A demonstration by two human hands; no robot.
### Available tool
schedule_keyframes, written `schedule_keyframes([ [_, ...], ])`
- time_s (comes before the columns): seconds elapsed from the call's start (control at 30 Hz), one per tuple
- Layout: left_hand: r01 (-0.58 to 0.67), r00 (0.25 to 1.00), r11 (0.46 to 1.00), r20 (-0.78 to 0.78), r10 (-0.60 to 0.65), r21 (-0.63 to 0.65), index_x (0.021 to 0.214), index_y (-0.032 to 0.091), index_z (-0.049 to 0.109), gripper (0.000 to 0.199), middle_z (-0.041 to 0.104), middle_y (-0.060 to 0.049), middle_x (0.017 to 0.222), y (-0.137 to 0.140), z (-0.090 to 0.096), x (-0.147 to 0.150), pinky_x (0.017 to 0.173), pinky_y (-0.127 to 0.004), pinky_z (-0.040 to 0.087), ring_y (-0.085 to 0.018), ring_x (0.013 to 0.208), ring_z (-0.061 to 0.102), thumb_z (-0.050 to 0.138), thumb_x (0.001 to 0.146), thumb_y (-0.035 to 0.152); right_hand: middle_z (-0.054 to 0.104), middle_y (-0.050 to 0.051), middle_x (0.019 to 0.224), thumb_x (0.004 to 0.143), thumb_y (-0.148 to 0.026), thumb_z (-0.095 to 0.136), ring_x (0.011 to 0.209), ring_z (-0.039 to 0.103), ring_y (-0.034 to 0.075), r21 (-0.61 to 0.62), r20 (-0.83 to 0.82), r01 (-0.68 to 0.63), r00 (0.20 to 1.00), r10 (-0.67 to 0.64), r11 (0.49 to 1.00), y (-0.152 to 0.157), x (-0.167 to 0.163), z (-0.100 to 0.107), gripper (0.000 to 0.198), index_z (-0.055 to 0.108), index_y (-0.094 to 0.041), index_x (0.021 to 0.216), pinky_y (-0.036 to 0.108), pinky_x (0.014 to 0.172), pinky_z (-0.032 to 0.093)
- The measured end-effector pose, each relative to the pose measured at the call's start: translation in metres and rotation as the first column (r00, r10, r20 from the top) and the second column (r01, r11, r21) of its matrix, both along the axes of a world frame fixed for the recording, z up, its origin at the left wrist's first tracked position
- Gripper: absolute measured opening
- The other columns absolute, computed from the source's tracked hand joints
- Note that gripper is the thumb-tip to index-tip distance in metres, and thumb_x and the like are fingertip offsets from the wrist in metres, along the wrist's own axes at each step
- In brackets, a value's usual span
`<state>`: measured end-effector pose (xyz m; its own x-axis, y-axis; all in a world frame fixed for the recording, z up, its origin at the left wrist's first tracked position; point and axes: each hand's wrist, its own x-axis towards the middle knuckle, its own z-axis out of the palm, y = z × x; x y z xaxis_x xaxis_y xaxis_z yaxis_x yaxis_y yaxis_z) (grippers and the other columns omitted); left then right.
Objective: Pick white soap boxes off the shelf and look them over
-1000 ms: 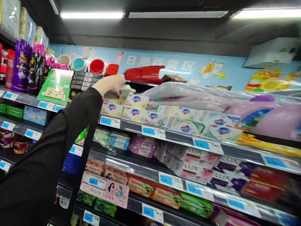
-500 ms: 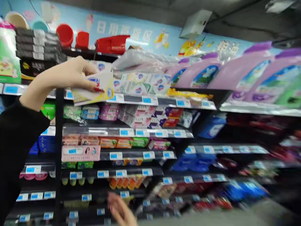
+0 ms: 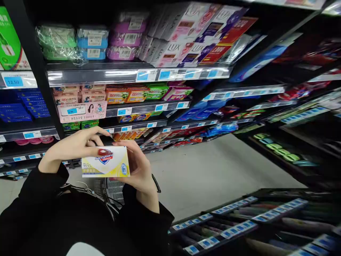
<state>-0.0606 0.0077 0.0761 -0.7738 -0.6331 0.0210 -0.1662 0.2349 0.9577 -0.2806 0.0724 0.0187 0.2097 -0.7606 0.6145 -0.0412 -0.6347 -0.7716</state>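
Observation:
A white and yellow Safeguard soap box (image 3: 114, 161) is held level in front of my body, its printed long side facing up toward me. My left hand (image 3: 78, 144) grips it from the left, the thumb with a dark red nail lying across the logo. Around the right end curls my right hand (image 3: 140, 165), fingers behind the box and thumb partly hidden below it. Both hands are closed on the same box. Beneath them, partly covered by my sleeves, a grey slatted basket (image 3: 114, 188) shows.
Shelves ahead carry Lux soap boxes (image 3: 170, 53), wrapped soap packs (image 3: 93, 42) and orange soap packs (image 3: 137, 95). A pink price sign (image 3: 82, 111) juts from a shelf edge. Grey floor (image 3: 199, 170) runs to the right, with another shelf rack (image 3: 239, 227) along the near side.
My left hand has brought the soap box down from the upper shelf to in front of my body. My right hand has come up and taken hold of it. The view has tilted downward.

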Motion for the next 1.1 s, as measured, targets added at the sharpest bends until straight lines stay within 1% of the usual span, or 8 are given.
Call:
schedule_keyframes([
  [0.13, 0.018, 0.905, 1.000, -0.426, -0.008, 0.018, 0.136, 0.029, 0.051, 0.081, 0.053, -0.011, 0.142, 0.020, -0.042, 0.008, 0.093, -0.035, 0.058, -0.031, 0.127, 0.055, 0.088, 0.064, 0.024, 0.059, 0.007, 0.117, 0.065, -0.043, 0.087, 0.112, 0.060, 0.025, -0.054, 0.050, 0.184, 0.982, -0.181, 0.981, 0.005, -0.008, -0.006, 0.067, 0.057, -0.032, 0.124, 0.035, 0.090, 0.056],
  [0.33, -0.267, 0.881, 0.948, -0.441, 0.169, -0.170, 0.132, 0.036, 0.058, 0.077, 0.059, -0.003, 0.136, 0.034, -0.072, 0.004, 0.093, -0.023, 0.057, -0.022, 0.123, 0.060, 0.082, 0.066, 0.005, 0.061, 0.007, 0.117, 0.066, -0.048, 0.085, 0.111, 0.062, 0.025, 0.029, 0.058, 0.226, 0.972, -0.228, 0.974, 0.012, -0.009, -0.013, 0.063, 0.058, -0.029, 0.119, 0.035, 0.088, 0.057],
  [0.43, -0.269, 0.881, 0.960, -0.422, 0.214, -0.076, 0.130, 0.033, 0.060, 0.076, 0.067, -0.003, 0.126, 0.030, -0.072, 0.002, 0.090, -0.023, 0.058, -0.021, 0.112, 0.066, 0.086, 0.062, 0.010, 0.064, 0.007, 0.116, 0.062, -0.051, 0.087, 0.103, 0.066, 0.024, 0.235, 0.094, 0.195, 0.970, -0.222, 0.952, 0.017, -0.006, -0.014, 0.069, 0.058, -0.028, 0.120, 0.034, 0.081, 0.058],
  [0.5, -0.292, 0.885, 0.953, -0.356, 0.299, 0.076, 0.123, 0.026, 0.064, 0.064, 0.073, -0.004, 0.110, 0.027, -0.072, 0.001, 0.083, -0.023, 0.059, -0.019, 0.099, 0.070, 0.086, 0.063, 0.017, 0.066, 0.008, 0.111, 0.065, -0.057, 0.083, 0.093, 0.068, 0.023, 0.425, 0.118, 0.161, 0.966, -0.231, 0.891, 0.018, -0.002, -0.015, 0.067, 0.058, -0.025, 0.119, 0.032, 0.073, 0.059],
  [0.6, -0.384, 0.873, 0.886, -0.209, 0.440, 0.262, 0.105, 0.014, 0.070, 0.043, 0.075, -0.006, 0.088, 0.022, -0.076, -0.003, 0.067, -0.022, 0.057, -0.018, 0.080, 0.070, 0.082, 0.067, 0.031, 0.068, 0.010, 0.107, 0.071, -0.068, 0.072, 0.077, 0.069, 0.022, 0.659, 0.150, 0.119, 0.947, -0.284, 0.743, 0.016, 0.003, -0.018, 0.064, 0.060, -0.020, 0.113, 0.034, 0.063, 0.060],
  [0.73, -0.447, 0.863, 0.826, -0.079, 0.500, 0.344, 0.094, 0.010, 0.070, 0.045, 0.073, -0.007, 0.078, 0.019, -0.080, -0.006, 0.059, -0.023, 0.051, -0.017, 0.069, 0.066, 0.082, 0.065, 0.043, 0.069, 0.006, 0.082, 0.068, -0.073, 0.069, 0.060, 0.067, 0.020, 0.783, 0.154, 0.083, 0.935, -0.321, 0.616, 0.012, 0.008, -0.020, 0.068, 0.060, -0.017, 0.106, 0.037, 0.058, 0.059],
  [0.93, -0.464, 0.855, 0.819, -0.069, 0.514, 0.338, 0.094, 0.011, 0.072, 0.046, 0.073, -0.007, 0.077, 0.018, -0.081, -0.004, 0.061, -0.023, 0.050, -0.017, 0.070, 0.065, 0.083, 0.064, 0.044, 0.068, 0.005, 0.086, 0.067, -0.073, 0.071, 0.057, 0.065, 0.018, 0.779, 0.156, 0.091, 0.930, -0.332, 0.621, 0.009, 0.011, -0.020, 0.067, 0.061, -0.017, 0.102, 0.035, 0.056, 0.058],
  [1.1, -0.392, 0.863, 0.864, -0.198, 0.464, 0.316, 0.104, 0.013, 0.071, 0.050, 0.074, -0.007, 0.083, 0.016, -0.083, 0.001, 0.063, -0.022, 0.054, -0.018, 0.073, 0.068, 0.085, 0.064, 0.039, 0.068, 0.008, 0.104, 0.067, -0.066, 0.075, 0.077, 0.068, 0.020, 0.663, 0.207, 0.079, 0.936, -0.284, 0.744, 0.011, 0.007, -0.023, 0.063, 0.061, -0.021, 0.108, 0.033, 0.064, 0.059],
])
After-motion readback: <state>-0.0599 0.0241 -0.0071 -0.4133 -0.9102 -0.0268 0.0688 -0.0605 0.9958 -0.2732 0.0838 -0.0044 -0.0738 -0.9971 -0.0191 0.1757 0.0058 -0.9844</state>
